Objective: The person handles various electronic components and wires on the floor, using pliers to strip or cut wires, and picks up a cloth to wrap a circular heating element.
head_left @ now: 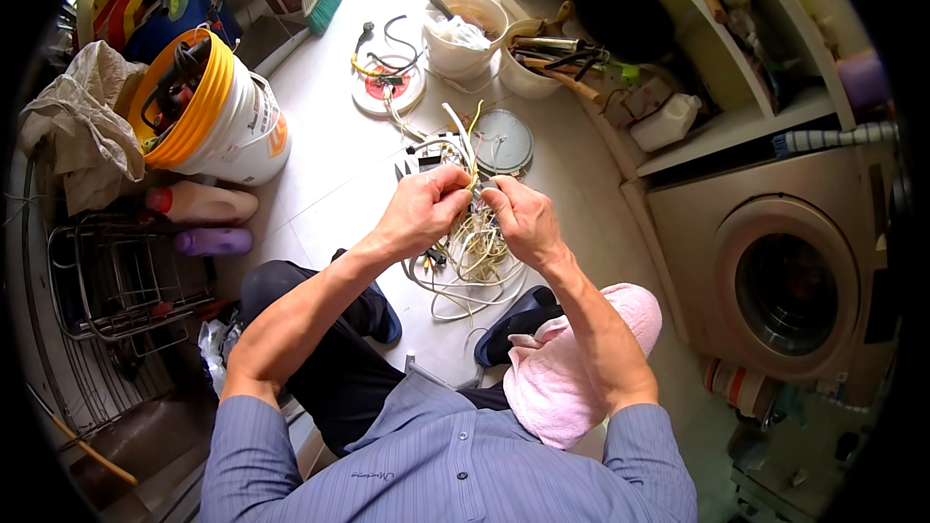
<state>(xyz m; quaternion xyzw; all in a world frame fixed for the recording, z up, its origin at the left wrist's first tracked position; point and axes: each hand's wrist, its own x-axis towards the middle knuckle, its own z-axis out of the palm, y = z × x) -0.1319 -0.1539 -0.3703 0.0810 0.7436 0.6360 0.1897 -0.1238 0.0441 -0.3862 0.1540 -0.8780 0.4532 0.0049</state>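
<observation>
My left hand (428,205) is closed, thumb and fingers pinched on a pale cable (459,140) whose ends stick up beyond the fingers. Close beside it, my right hand (524,220) is also closed, pinching the same cable where a small grey part shows at the fingertips. Exactly how the strands run between the fingers is hidden. Below both hands, a tangle of white and cream cables (477,261) lies on the floor between my shoes, with a few dark plugs in it. Just beyond the hands is a round grey lid (504,142).
White buckets (467,44) of tools stand ahead, by a reel (387,89) with a dark cord on it. At left are a yellow-and-white bucket (232,131), bottles (215,241) and a wire rack (116,276). A washing machine (775,261) stands right; a pink towel (557,378) covers my knee.
</observation>
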